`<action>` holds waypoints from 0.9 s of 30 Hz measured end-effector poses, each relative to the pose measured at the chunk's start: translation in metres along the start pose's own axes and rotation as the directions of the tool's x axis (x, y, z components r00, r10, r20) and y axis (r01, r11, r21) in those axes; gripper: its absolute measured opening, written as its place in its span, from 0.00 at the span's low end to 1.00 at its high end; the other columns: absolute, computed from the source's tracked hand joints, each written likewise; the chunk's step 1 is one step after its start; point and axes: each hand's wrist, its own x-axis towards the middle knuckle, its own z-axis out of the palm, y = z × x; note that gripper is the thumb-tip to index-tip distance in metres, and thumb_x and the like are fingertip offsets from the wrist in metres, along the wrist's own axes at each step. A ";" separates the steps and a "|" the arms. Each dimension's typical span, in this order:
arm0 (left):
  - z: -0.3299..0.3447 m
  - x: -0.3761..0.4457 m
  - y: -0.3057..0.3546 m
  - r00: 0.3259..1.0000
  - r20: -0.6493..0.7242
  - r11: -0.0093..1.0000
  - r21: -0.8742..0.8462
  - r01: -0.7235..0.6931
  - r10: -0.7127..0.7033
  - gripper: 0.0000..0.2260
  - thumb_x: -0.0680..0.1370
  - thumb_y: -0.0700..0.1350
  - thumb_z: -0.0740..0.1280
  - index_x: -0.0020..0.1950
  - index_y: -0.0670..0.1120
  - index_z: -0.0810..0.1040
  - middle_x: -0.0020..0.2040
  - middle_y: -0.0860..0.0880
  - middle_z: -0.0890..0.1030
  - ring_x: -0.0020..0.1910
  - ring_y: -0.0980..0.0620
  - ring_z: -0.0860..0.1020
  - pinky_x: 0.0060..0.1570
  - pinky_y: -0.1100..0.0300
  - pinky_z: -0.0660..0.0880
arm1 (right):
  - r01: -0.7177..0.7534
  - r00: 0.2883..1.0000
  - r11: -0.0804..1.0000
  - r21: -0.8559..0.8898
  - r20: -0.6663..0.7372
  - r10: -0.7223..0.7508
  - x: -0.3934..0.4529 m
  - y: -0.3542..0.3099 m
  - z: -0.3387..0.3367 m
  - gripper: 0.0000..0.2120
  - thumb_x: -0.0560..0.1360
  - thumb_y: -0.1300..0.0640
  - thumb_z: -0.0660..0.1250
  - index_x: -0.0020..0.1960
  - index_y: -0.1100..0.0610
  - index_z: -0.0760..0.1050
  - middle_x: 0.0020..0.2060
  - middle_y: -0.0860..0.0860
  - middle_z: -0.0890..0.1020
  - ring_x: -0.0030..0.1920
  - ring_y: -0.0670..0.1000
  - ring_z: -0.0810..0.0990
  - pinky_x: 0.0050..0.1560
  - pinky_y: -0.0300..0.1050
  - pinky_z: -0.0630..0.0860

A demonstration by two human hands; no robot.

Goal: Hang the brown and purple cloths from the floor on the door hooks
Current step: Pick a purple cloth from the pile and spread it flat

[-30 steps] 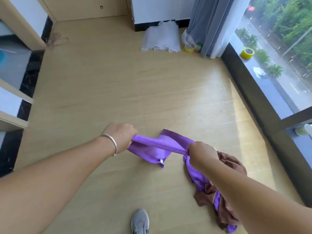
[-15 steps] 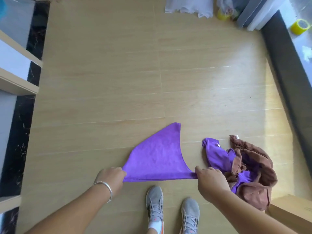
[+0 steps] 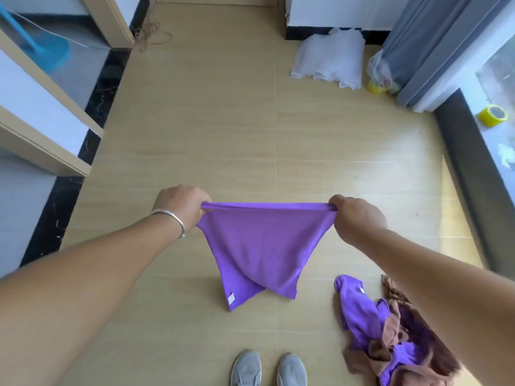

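I hold a purple cloth (image 3: 262,246) stretched between both hands, lifted off the wooden floor, its lower corners hanging down with a small white tag. My left hand (image 3: 182,206), with a silver bracelet on the wrist, grips the top left corner. My right hand (image 3: 355,215) grips the top right corner. A heap of purple and brown cloths (image 3: 390,332) lies on the floor at the lower right, partly hidden by my right forearm. No door hooks are in view.
My grey shoes (image 3: 269,369) stand at the bottom. A white bag (image 3: 328,59) and a grey curtain (image 3: 426,43) are at the far right. A yellow tape roll (image 3: 493,115) sits on the window sill. Door frames (image 3: 47,151) line the left side.
The purple cloth has come up off the floor and now hangs spread between my hands. My view has tilted up, showing more of the far floor.
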 end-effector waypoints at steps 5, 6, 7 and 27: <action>-0.068 0.009 0.000 0.985 -0.172 1.000 0.023 0.001 0.002 0.09 0.74 0.41 0.62 0.46 0.53 0.80 0.38 0.51 0.80 0.39 0.44 0.76 0.34 0.59 0.67 | 0.040 0.989 0.999 0.022 -0.141 -0.037 0.016 0.008 -0.068 0.19 0.71 0.67 0.53 0.55 0.52 0.73 0.46 0.52 0.79 0.44 0.57 0.75 0.38 0.44 0.65; -0.077 0.008 0.000 0.981 -0.192 0.999 0.032 0.003 0.003 0.08 0.74 0.42 0.62 0.45 0.52 0.79 0.37 0.51 0.80 0.38 0.44 0.76 0.33 0.59 0.65 | 0.052 0.986 0.998 0.019 -0.162 -0.049 0.014 0.010 -0.077 0.19 0.70 0.67 0.53 0.54 0.52 0.73 0.45 0.52 0.79 0.44 0.57 0.74 0.37 0.43 0.64; -0.086 0.005 0.001 0.979 -0.206 0.999 0.043 0.007 0.002 0.08 0.74 0.42 0.62 0.45 0.52 0.79 0.36 0.51 0.79 0.38 0.44 0.76 0.33 0.59 0.64 | 0.066 0.982 0.998 0.013 -0.180 -0.062 0.012 0.012 -0.084 0.19 0.70 0.68 0.53 0.53 0.52 0.73 0.45 0.52 0.79 0.43 0.57 0.74 0.36 0.43 0.64; 0.102 -0.127 0.029 0.977 0.199 0.997 0.014 -0.074 0.070 0.16 0.77 0.42 0.60 0.61 0.56 0.77 0.61 0.58 0.76 0.60 0.53 0.76 0.53 0.57 0.74 | 0.280 0.938 0.956 0.082 0.190 -0.291 -0.121 0.069 0.108 0.20 0.72 0.63 0.56 0.60 0.50 0.75 0.54 0.47 0.78 0.63 0.50 0.72 0.57 0.46 0.71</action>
